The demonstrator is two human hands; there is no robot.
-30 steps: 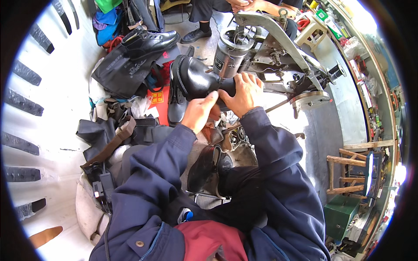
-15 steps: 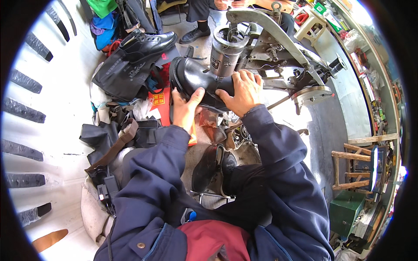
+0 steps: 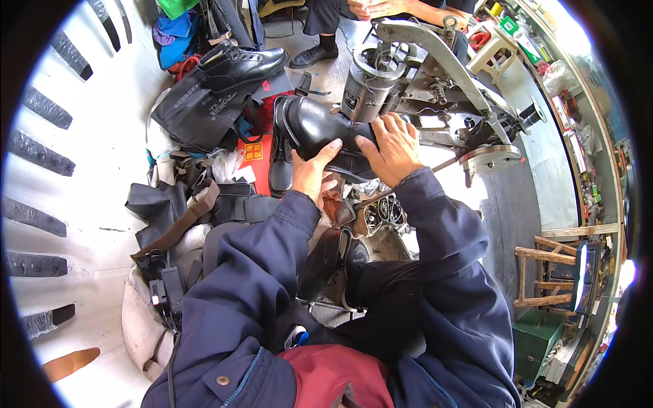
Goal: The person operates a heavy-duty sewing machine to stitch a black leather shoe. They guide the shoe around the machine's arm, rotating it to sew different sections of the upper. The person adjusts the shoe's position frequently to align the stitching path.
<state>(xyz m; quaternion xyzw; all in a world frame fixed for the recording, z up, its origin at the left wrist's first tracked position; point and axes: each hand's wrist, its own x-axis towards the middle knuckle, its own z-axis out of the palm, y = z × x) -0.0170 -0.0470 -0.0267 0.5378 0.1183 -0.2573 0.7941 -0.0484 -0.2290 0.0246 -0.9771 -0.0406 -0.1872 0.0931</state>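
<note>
A glossy black leather shoe (image 3: 311, 126) lies on its side beneath the cylinder head (image 3: 362, 92) of a metal shoe-stitching machine (image 3: 441, 95), whose stitching point reaches the upper. My left hand (image 3: 314, 166) grips the shoe's near edge, thumb on top and fingers partly hidden beneath. My right hand (image 3: 394, 149) holds the shoe's right part, fingers curled over it close to the cylinder. Another black shoe (image 3: 279, 166) stands behind at the left. Below, a brown tray or bag of small parts (image 3: 381, 214) is partly hidden.
Another person's hands (image 3: 376, 10) and a leg in a black shoe (image 3: 315, 56) are beyond the machine. A black shoe (image 3: 241, 64) rests on a dark bag (image 3: 197, 115). Wooden stools (image 3: 544, 268), a green box (image 3: 537, 340) and cluttered shelves line the right.
My left hand slid leftward and down along the shoe, then moved a little right with it. My right hand stays on the shoe, slightly further right. The view shifted slightly.
</note>
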